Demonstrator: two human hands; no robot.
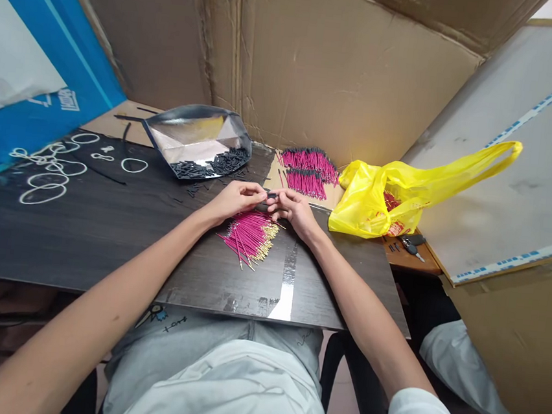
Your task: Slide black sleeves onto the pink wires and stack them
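My left hand [242,198] and my right hand [295,210] meet over the table, fingers pinched together. Between their fingertips is a short black tube [271,195]; anything else in the fingers is too small to make out. Right below lies a heap of thin pink wires [248,234] with gold-coloured ends pointing right. Behind my hands, two bunches of pink wires with black ends, a rear one [312,162] and a front one [306,184], rest on a cardboard sheet [275,179]. An open silvery bag [198,131] to the left holds many short black tubes [226,161].
White rubber bands [46,188] lie scattered on the dark table [121,238] at left. A yellow plastic bag [368,209] with red contents stands at right, near keys [411,247]. Cardboard walls [347,71] close off the back. Clear tape [289,273] sticks to the tabletop.
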